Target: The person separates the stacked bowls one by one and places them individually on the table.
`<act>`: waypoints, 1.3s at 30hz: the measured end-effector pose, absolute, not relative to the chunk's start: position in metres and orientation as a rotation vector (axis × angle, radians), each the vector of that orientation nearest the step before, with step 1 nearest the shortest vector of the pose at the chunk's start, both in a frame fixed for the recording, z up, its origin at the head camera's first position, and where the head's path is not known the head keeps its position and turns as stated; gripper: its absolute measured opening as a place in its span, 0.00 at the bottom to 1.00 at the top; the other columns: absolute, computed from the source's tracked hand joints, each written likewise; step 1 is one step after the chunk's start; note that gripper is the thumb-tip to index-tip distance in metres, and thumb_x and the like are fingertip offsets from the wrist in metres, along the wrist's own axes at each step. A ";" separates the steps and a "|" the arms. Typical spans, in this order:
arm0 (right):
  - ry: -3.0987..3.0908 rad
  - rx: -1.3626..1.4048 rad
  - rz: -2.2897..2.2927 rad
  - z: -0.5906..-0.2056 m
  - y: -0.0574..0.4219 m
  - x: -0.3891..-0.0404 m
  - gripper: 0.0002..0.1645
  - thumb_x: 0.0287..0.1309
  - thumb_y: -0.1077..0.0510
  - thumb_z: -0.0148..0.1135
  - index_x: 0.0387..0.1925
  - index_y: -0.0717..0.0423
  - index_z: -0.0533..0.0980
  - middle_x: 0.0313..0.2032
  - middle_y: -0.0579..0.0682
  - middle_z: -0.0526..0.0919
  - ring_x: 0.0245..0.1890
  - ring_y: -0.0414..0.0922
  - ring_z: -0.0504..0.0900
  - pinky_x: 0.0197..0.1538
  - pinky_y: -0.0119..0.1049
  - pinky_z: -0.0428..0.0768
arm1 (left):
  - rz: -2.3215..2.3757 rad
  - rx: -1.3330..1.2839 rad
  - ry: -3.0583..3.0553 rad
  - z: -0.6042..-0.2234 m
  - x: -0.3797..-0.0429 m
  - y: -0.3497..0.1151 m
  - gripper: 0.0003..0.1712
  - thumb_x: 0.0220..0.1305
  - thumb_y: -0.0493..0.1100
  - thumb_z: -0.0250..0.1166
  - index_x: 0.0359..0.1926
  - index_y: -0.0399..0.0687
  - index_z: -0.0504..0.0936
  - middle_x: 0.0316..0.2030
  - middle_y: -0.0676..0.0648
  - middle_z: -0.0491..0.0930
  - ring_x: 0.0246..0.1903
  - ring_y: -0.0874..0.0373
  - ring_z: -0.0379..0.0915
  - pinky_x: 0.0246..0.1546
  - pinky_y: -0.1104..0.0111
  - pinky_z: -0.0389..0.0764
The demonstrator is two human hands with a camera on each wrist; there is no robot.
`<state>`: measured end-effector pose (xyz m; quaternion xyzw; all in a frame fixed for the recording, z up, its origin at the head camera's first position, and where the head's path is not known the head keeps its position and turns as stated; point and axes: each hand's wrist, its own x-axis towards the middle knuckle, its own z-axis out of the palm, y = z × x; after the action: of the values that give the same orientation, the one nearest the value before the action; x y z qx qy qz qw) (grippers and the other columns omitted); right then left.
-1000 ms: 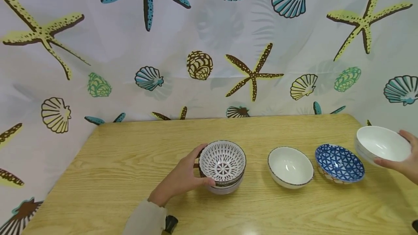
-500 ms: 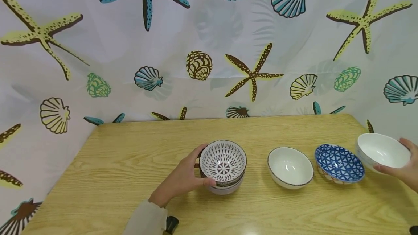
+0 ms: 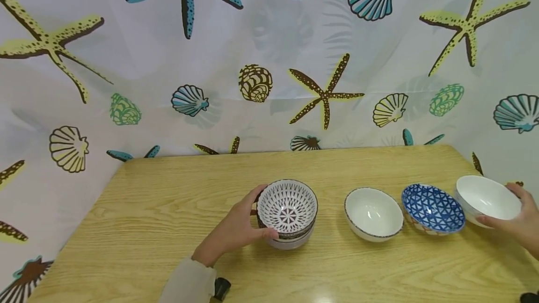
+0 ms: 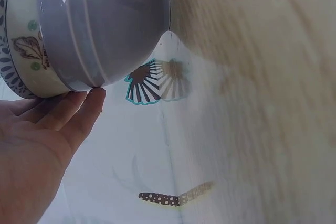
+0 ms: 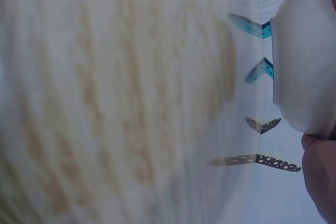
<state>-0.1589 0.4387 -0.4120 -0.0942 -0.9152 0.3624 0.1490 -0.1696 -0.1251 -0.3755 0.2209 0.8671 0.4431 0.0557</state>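
The widely spread left hand (image 3: 236, 229) grips stacked bowls (image 3: 288, 209) mid-frame; the right hand (image 3: 521, 222), likewise spread, grips a white bowl (image 3: 486, 198) at far right.

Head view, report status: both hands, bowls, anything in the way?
Left hand gripping the bowl stack. Right hand gripping the plain white bowl. Blue-patterned bowl close beside that one, contact unclear.

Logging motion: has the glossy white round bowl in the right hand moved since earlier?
Yes, downward in the head view: the glossy white bowl sits farther below the rightmost teal shell print.
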 end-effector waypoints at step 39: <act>-2.575 -0.036 0.980 -0.463 0.514 -0.206 0.71 0.46 0.57 0.75 0.75 0.50 0.32 0.73 0.67 0.35 0.73 0.62 0.32 0.70 0.64 0.34 | 1.391 0.714 2.586 -0.377 -0.169 -0.127 0.63 0.46 0.55 0.76 0.74 0.43 0.47 0.71 0.40 0.55 0.63 0.43 0.65 0.60 0.54 0.73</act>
<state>-0.2064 0.5139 -0.4626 -0.0127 -0.9172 0.3491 0.1917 -0.1685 -0.1269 -0.3766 0.2358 0.8542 0.4596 0.0596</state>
